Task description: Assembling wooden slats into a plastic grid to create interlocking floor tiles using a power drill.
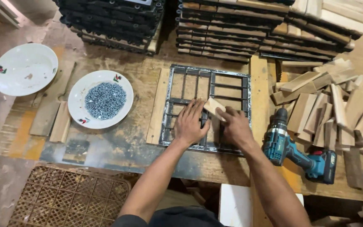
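Note:
A square metal grid frame [190, 72] lies flat on the wooden workbench. My left hand [191, 122] rests spread on its lower middle bars. My right hand [235, 126] lies over the frame just to the right and pinches a small wooden slat [212, 105], which tilts up toward the fingertips of my left hand.
A teal cordless drill [293, 149] lies right of the frame. Loose wooden slats [337, 109] are heaped at the right. A white plate of screws [101, 100] and an empty plate [24, 69] sit at the left. Stacked tiles [232, 29] line the back. A wicker basket [70, 195] stands below.

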